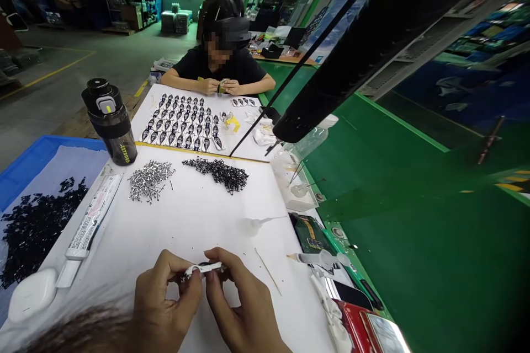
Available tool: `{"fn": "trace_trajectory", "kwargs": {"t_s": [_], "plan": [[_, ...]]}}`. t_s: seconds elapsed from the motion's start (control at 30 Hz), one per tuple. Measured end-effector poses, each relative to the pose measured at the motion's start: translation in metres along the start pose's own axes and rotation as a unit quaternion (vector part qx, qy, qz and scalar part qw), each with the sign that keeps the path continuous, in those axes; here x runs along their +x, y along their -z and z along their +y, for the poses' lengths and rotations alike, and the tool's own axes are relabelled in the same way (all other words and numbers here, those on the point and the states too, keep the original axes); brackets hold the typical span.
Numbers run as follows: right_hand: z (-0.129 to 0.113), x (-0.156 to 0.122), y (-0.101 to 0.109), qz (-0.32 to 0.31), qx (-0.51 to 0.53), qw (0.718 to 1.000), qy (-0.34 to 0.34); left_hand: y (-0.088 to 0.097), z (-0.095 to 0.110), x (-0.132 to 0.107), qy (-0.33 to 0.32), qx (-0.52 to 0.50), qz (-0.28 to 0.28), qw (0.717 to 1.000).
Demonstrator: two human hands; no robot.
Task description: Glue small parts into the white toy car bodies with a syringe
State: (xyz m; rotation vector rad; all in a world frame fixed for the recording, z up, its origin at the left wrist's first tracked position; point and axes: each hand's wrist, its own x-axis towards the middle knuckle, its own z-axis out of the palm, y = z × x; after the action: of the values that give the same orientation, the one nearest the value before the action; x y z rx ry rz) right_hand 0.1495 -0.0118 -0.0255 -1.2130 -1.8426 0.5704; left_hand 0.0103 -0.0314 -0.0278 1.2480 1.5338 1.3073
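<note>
Between my two hands, low in the middle of the head view, is a small white and black part (203,268). My left hand (168,292) pinches its left end between thumb and forefinger. At the right end, the thumb and forefinger of my right hand (244,303) close on the same part. Its exact kind is too small to make out, and the fingertips cover its ends. Just right of my right hand, a thin wooden stick (268,271) lies on the white tabletop (194,218). Beyond my hands are a pile of small silver metal pieces (151,179) and a pile of black pieces (221,174).
A dark bottle (110,121), a white tube (93,218) and a white case (33,295) stand left, beside a blue bin (45,143) of black parts. Right are a syringe (318,258) and red box (364,328). Across, a co-worker (226,60) sits behind rows of parts (182,121).
</note>
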Motion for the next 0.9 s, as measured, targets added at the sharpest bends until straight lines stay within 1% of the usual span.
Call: {"fn": "trace_trajectory", "kwargs": {"t_s": [0.17,0.2,0.3,0.37,0.47,0.53,0.67,0.9], "plan": [[-0.001,0.002,-0.006,0.013,0.030,0.999,-0.022,0.002,-0.004,0.001,-0.031,0.026,-0.007,0.999],[0.000,0.001,-0.007,0.015,0.028,0.999,-0.023,0.003,-0.004,0.002,-0.029,0.030,-0.011,0.999],[0.002,-0.001,-0.010,0.027,0.008,0.999,-0.017,0.005,-0.004,0.005,-0.013,0.030,-0.052,0.998],[0.004,-0.004,-0.011,0.037,-0.006,0.999,-0.011,0.005,-0.003,0.006,-0.007,0.030,-0.058,0.998],[0.004,-0.006,-0.012,0.049,-0.028,0.998,-0.004,0.003,-0.001,0.005,-0.019,0.050,-0.029,0.998],[0.004,-0.006,-0.011,0.054,-0.036,0.998,0.001,0.002,-0.001,0.004,-0.037,0.070,-0.019,0.997],[0.003,-0.004,-0.008,0.042,-0.023,0.999,0.013,0.002,-0.002,0.001,-0.070,0.095,0.009,0.993],[0.004,-0.009,-0.003,0.020,-0.032,0.999,-0.021,0.001,0.001,0.002,-0.099,0.086,0.020,0.991]]}}
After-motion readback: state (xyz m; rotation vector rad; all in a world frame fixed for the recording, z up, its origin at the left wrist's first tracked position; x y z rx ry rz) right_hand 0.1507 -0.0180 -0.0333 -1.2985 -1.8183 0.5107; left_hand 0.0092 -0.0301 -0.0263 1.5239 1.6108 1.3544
